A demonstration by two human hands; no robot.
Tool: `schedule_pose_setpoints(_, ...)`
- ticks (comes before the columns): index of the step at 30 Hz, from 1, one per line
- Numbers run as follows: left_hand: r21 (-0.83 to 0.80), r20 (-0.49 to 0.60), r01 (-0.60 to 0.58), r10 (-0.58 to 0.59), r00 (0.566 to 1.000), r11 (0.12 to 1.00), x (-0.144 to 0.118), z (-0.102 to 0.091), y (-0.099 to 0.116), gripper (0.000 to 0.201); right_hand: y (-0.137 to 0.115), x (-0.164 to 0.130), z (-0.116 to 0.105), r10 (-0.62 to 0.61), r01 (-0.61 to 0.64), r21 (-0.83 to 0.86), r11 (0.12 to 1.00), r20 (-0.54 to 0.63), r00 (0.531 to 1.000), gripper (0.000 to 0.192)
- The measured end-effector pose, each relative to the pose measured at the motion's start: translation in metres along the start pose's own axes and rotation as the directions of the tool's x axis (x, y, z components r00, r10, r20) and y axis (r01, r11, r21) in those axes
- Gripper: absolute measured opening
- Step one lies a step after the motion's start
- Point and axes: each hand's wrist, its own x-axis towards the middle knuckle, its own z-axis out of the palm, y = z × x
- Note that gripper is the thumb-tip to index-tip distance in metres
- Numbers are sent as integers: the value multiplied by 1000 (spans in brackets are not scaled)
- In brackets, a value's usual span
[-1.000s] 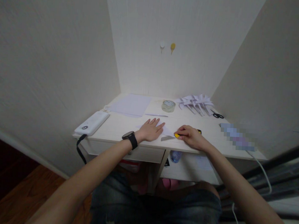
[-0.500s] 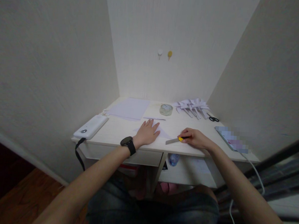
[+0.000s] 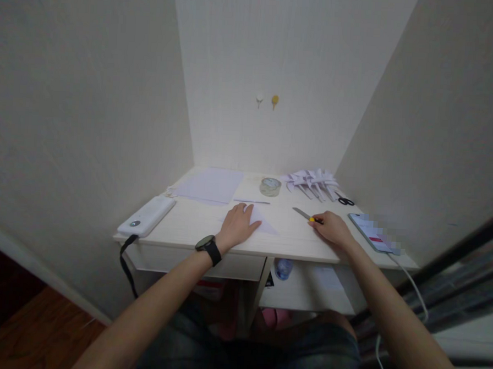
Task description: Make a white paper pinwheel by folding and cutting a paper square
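My left hand point(image 3: 236, 226) lies flat on a folded piece of white paper point(image 3: 268, 225) on the table, thumb apart from the fingers. Part of that paper is hidden under the palm. To its right, my right hand point(image 3: 334, 229) is closed around the handle of a utility knife point(image 3: 303, 213) with a yellow part near the blade. The blade is out and points to the far left, apart from the paper. Beyond my left hand lies a thin rolled paper stick point(image 3: 250, 201).
White sheets point(image 3: 213, 184) lie at the back left. A roll of clear tape point(image 3: 270, 187), a pile of paper pinwheels point(image 3: 313, 181) and black scissors point(image 3: 346, 201) are along the back. A white power bank point(image 3: 149, 215) stands left; a phone point(image 3: 370, 232) with a cable lies right.
My right hand has drawn the knife away from the paper's right corner, to the right, and turned its blade toward the back. The fingers of my left hand have come closer together.
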Motion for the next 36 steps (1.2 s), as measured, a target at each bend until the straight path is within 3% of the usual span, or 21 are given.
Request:
schedule_pose_setpoints(3,-15,-25,0,0,1000,1000,-1,-3,1,61,-6,1,3,64,-64,-18,998,-38,997,32)
schedule_pose_setpoints(7,-33,-22,5,-6,1000,999,-2,-8,4,59,-34,2,4,101,-81,83,993,-271,957,33)
schedule_pose_setpoints(9,-42,-28,2,-3,1000,999,-3,-8,5,59,-64,6,6,77,-8,279,960,-237,968,33)
schedule_pose_setpoints(13,-58,-59,-11,8,998,998,-3,-6,5,59,-131,22,17,-19,79,403,912,-150,989,35)
schedule_pose_setpoints(17,-66,-127,-42,33,991,997,-4,-5,4,63,-166,34,24,-26,85,488,869,-127,992,37)
schedule_pose_setpoints(21,-107,-169,-51,33,985,993,-4,-5,5,65,-169,42,21,40,50,569,821,-145,989,41)
schedule_pose_setpoints(26,-191,-256,-84,33,966,978,-8,-11,7,71,-170,48,8,84,27,659,752,-136,987,22)
schedule_pose_setpoints(29,-328,-414,-137,-12,910,935,-11,-28,0,66,-170,42,-12,45,58,696,715,-129,991,18)
schedule_pose_setpoints(31,-432,-520,-169,-92,850,886,-9,-44,-12,55,-167,32,-31,-42,136,755,641,-143,989,14)
schedule_pose_setpoints(32,-483,-524,-170,-129,842,859,-7,-53,-19,50,-165,26,-41,-117,190,767,612,-150,982,13)
schedule_pose_setpoints(34,-606,-423,-93,-221,878,790,1,-70,-35,40,-161,14,-57,-230,286,744,604,-181,956,10)
schedule_pose_setpoints(36,-710,-201,-37,-152,968,703,9,-83,-46,41,-158,3,-67,-311,399,638,658,-252,916,5)
